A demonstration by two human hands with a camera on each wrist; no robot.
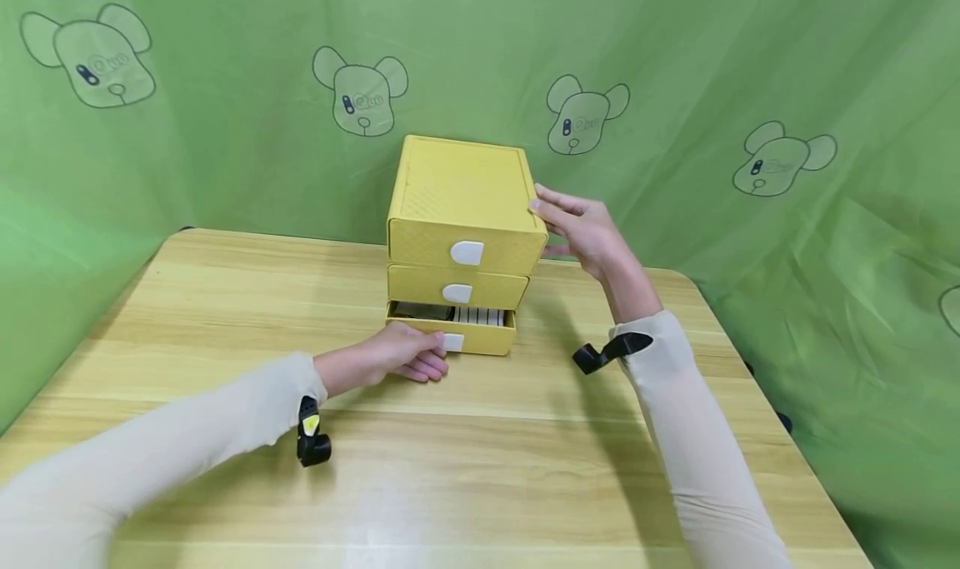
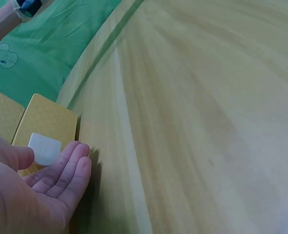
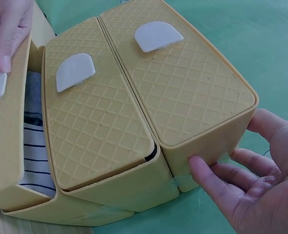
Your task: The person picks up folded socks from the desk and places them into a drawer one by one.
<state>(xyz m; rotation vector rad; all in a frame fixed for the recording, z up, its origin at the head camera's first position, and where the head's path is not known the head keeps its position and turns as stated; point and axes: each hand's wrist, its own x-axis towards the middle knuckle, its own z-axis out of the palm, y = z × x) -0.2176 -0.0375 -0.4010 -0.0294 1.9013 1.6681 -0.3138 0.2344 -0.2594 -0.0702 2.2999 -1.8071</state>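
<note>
A yellow three-drawer cabinet (image 1: 467, 182) stands near the back of the table. Its bottom drawer (image 1: 487, 338) is pulled partway out, showing a striped cloth-like item (image 3: 38, 158) and something dark beside it. My left hand (image 1: 390, 354) is at the front of that drawer, thumb by the white handle (image 2: 45, 148) and the other fingers extended below. Those fingers look fairly straight and not wrapped round the handle. With spread fingers and thumb, my right hand (image 1: 588, 227) touches the cabinet's right side near the top. The middle drawer (image 3: 95, 122) and top drawer (image 3: 182, 83) are closed.
The wooden table (image 1: 450, 469) extends in front of and to both sides of the cabinet. A green curtain (image 1: 480, 44) with bear-head drawings hangs right behind the cabinet and round the table's sides. Black camera mounts (image 1: 311, 436) sit on both wrists.
</note>
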